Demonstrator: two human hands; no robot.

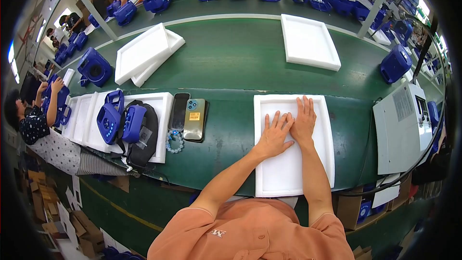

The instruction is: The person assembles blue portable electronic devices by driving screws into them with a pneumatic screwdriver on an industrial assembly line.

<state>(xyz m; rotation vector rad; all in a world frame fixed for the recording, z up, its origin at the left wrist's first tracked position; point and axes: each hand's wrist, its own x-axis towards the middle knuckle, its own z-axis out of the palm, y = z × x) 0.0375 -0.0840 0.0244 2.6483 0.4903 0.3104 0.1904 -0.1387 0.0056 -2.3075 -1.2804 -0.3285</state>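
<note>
A white foam tray (276,173) with a raised rim lies in front of me on the green workbench (226,115). My left hand (275,137) rests flat inside it, fingers spread. Beside it my right hand (303,120) lies palm down, its fingers stretched toward the tray's far rim. The two hands touch near the left fingertips and hold nothing. Left of the tray are a phone in a clear case (194,130), a dark phone (180,110) and a pale blue beaded bracelet (174,142).
Blue plastic units (109,120) and a black bag (147,139) lie on foam trays at left. Stacked foam trays (144,53) and another foam tray (310,43) sit farther back. A grey box-shaped machine (397,130) stands at right. A co-worker (38,120) handles a blue unit at far left.
</note>
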